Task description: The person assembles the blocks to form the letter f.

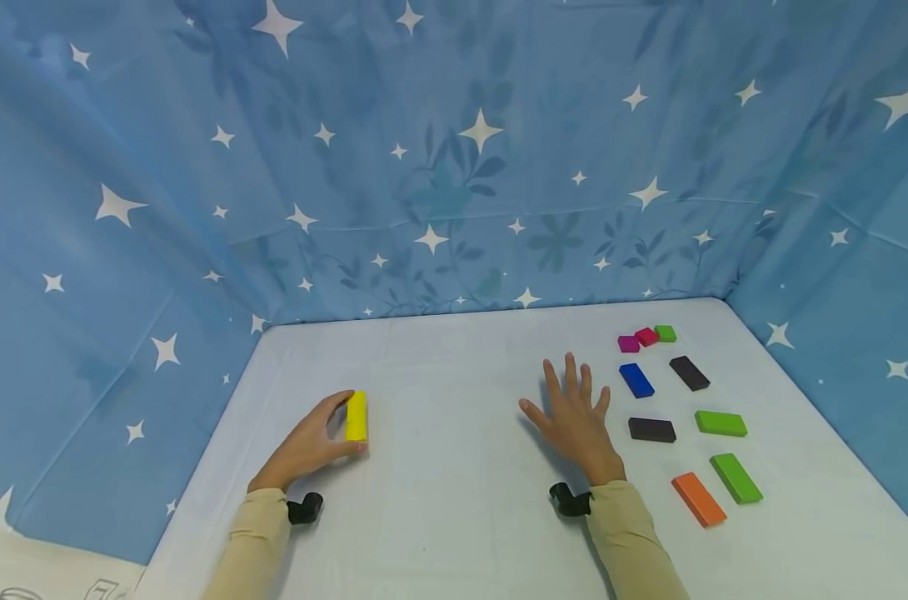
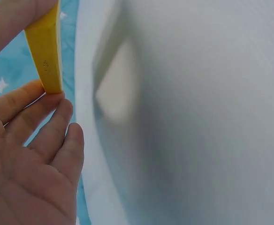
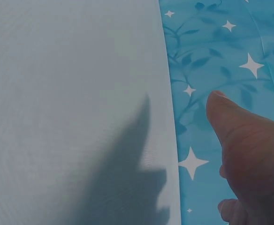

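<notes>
My left hand (image 1: pixel 311 442) pinches a yellow rectangular block (image 1: pixel 356 415) by its two ends, thumb at one and fingertips at the other. A small dark mark shows on the block's face in the left wrist view, where the palm (image 2: pixel 29 183) is also visible. Whether the block touches the table cannot be told. Over the middle right of the table, my right hand (image 1: pixel 576 421) has its fingers spread and holds nothing. Nearest to it on the right are a blue block (image 1: pixel 637 381) and a dark block (image 1: pixel 652 430). In the right wrist view only its thumb side (image 3: pixel 249 140) shows.
Farther right lie another dark block (image 1: pixel 690 372), two green blocks (image 1: pixel 720 423) and an orange block (image 1: pixel 698 500). Small magenta (image 1: pixel 629 344), red (image 1: pixel 646 337) and green (image 1: pixel 666 333) pieces sit at the back. A blue star-patterned curtain (image 1: pixel 424 167) borders the white table (image 1: pixel 439 500).
</notes>
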Tool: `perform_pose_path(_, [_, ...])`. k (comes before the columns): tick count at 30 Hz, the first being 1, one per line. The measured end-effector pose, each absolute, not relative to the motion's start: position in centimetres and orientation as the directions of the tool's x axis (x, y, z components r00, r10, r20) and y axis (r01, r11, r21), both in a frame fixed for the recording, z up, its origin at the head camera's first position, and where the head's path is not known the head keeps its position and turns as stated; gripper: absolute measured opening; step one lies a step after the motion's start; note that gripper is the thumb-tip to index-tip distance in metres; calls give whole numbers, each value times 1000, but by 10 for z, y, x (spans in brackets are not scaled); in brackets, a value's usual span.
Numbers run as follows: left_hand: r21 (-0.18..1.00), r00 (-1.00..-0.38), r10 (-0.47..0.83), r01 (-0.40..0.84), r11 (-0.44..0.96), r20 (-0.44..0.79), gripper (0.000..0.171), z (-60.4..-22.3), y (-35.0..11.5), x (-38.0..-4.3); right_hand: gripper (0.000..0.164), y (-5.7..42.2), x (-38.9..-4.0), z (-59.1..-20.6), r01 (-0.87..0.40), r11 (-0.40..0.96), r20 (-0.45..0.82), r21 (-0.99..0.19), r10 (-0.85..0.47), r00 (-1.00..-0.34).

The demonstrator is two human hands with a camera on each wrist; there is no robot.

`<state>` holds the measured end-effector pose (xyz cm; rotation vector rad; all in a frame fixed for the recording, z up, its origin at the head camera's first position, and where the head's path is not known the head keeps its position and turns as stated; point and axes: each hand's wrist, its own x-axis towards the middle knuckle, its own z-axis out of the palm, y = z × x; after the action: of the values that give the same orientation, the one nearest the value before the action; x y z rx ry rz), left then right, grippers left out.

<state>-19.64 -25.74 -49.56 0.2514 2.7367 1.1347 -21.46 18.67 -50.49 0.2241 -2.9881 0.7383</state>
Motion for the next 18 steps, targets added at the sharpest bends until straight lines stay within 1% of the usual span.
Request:
perform_pose_path(8, [764,-969,230,83,640,-88,101,-486,-220,-204,91,189,-215,-503,-145,874,72,-465,-125,-989])
perform_pose_path(12, [780,-968,242,98,618,-70,100,-484,-200,-206,91,190,-216,-503,-134,876,56,-462,-122,-991])
perform_pose_path(18, [791,-957,289,157,592,-25,97,-478,-168,-209,92,192,-217,-502,-127,876,47,-466,-118,-992])
